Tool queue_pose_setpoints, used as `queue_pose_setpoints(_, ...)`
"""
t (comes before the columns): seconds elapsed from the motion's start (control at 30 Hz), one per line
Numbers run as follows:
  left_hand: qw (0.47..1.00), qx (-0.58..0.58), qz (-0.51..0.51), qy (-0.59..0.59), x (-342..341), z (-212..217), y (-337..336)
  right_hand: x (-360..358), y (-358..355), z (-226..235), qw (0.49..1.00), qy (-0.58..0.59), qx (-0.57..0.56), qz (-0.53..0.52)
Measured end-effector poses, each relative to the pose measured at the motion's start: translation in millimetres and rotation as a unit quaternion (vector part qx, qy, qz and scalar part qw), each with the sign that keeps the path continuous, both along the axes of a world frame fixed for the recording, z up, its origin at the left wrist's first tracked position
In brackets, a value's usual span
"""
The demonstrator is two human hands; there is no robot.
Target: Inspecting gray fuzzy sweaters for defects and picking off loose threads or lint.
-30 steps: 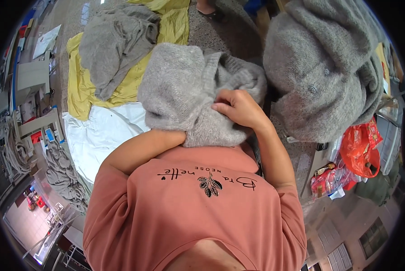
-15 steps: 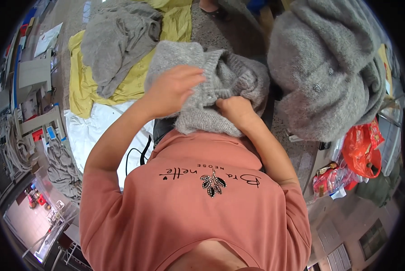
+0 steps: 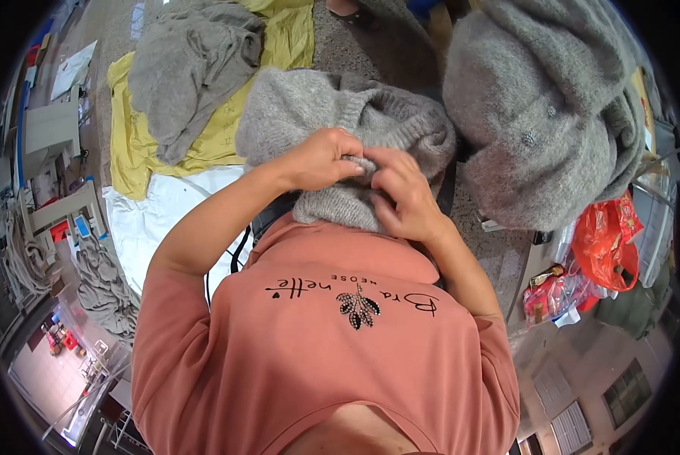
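A grey knitted cardigan lies bunched across my lap, its ribbed edge running down the middle. My left hand is closed on a fold of that edge, thumb against fingers. Right beside it, my right hand pinches the same bit of knit, and the fingertips of both hands nearly meet. Whatever small part lies between the fingertips is hidden. The rest of the cardigan bulges beyond my hands and hangs below them near my waist.
To the right rises a big heap of grey knitwear. More grey garments lie on a yellow sheet at far left, near a white sheet. A red plastic bag sits at right. Another person's foot shows at the top.
My left hand has come down and right from above the cardigan and now grips its edge. My right hand has turned and stays on the knit.
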State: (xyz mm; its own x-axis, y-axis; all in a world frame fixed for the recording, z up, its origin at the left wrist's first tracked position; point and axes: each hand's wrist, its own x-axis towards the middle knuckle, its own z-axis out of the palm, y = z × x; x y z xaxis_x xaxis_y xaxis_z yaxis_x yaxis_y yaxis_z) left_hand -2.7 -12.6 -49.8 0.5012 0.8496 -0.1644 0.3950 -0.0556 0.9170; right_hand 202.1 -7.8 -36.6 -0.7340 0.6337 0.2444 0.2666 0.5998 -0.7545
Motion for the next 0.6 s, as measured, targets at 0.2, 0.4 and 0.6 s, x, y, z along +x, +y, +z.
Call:
queue_pose_setpoints(0.2, 0.935, -0.258, 0.074, -0.232, 6, 26, -8, 1, 10, -1, 0.856, 0.147, -0.495, -0.019)
queue_pose_setpoints(0.4, 0.896, -0.346, 0.058, -0.271, -3, 28, -17, 6, 13, 3, 0.852, 0.123, -0.508, 0.037)
queue_pose_setpoints(0.6, 0.885, -0.379, 0.067, -0.261, -4, 22, -27, 10, 10, -4, 0.839, 0.085, -0.531, 0.087)
